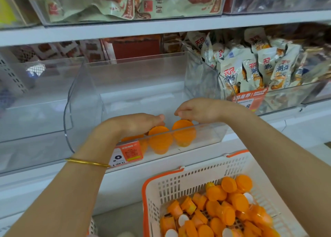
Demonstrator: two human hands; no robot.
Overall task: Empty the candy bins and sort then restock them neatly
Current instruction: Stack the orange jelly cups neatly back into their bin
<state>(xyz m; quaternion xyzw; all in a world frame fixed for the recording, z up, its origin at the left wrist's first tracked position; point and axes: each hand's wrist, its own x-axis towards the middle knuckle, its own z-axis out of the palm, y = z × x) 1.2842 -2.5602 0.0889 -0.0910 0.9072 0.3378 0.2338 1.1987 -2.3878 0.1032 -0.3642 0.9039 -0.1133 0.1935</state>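
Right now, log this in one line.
restocking; left hand on orange plastic cups, clear acrylic bin; right hand at end cup; white basket part-full

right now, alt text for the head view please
Left hand and right hand reach into a clear bin, over a row of orange cups standing along its front wall. A white basket below holds many more.

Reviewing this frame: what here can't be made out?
All in the head view:
- Whether the right hand grips a cup: the back of the hand hides its fingertips.
- The left hand covers the left end of the row, hiding its grip and the cup count in the bin.
- The price tag: print blurred, left part behind the wrist.
- The basket: cut off by the bottom edge.
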